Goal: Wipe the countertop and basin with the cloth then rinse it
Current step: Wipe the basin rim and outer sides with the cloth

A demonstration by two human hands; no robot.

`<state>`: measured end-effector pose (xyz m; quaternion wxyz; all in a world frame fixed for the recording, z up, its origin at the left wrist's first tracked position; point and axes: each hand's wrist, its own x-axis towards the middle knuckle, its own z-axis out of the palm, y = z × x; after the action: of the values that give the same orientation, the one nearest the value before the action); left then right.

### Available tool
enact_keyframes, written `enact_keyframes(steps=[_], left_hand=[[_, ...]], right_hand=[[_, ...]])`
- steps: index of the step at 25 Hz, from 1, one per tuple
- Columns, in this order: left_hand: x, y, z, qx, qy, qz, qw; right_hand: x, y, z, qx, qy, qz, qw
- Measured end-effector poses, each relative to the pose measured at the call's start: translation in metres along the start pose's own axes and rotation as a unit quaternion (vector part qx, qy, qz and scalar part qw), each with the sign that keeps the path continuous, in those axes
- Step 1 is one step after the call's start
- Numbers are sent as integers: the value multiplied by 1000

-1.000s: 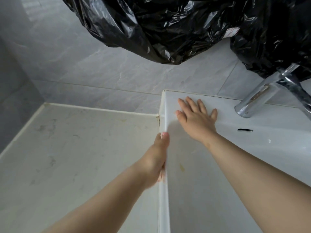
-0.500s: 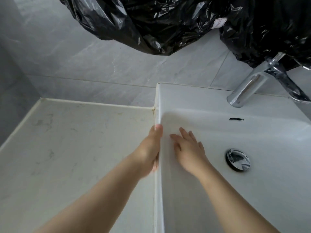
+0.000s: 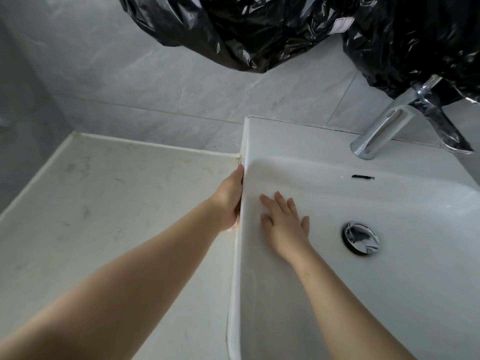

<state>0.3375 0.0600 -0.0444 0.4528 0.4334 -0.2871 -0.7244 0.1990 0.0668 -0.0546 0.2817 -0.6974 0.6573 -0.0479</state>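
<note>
At the left rim of the basin (image 3: 298, 141): my left hand (image 3: 228, 201) is edge-on against the outside of the basin wall, right at the seam with the countertop (image 3: 104, 203), thumb pointing up along the rim. Its fingers are hidden between palm and wall, so I can't tell if they're curled on anything. My right hand (image 3: 284, 224) is inside the bowl, flat on the left inner wall just across the rim from the left hand, fingers (image 3: 281, 201) straight and slightly spread, nothing held. Cloth: can't tell where it is from this view. Countertop is pale with faint grey marks, left of the basin, caulk line along its back and left edges against the grey wall tiles (image 3: 155, 81). Drain plug (image 3: 361, 237) sits right of my right hand, apart from it. Overflow slot (image 3: 362, 177) is on the bowl's back wall, chrome tap (image 3: 381, 128) above it on the back ledge. Black plastic bag (image 3: 259, 29) hangs overhead, its lower right part just behind the tap's top.
</note>
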Motion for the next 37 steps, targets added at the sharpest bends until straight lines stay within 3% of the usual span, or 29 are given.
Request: enact_keyframes(steps=[4,12,15,17,22,26,28,30,32,35,37], left_hand=[[-31,-22,0,39,17,-55,998],[-21,-15,3,39,43,-31,998],[-52,-47,-2,64,10,-39,997],[-74,-43,9,99,26,6,995],[-40,-14,9,9,4,70,998],[-81,-44,14,68,50,7,996],[-100,-54,18,117,36,46,991],[-90,-52,10,98,3,69,993],[-73,-45,12,54,-15,28,998],[-86,-54,15,45,49,12,998],[-115,-74,13,69,40,11,997]], right_hand=[[3,-1,1,3,-1,2,1000],[5,3,2,3,7,4,1000],[7,3,1,13,-3,-1,1000],[5,4,1,15,-1,-6,1000],[0,4,-2,-17,-25,-13,999],[-18,11,-9,-49,-77,-36,995],[-26,16,-9,-58,-100,-46,992],[-28,15,-9,-55,-100,-41,993],[-29,12,-10,-44,-94,-30,994],[-43,13,-8,-51,-111,-36,992],[-53,17,-4,-74,-123,-48,989]])
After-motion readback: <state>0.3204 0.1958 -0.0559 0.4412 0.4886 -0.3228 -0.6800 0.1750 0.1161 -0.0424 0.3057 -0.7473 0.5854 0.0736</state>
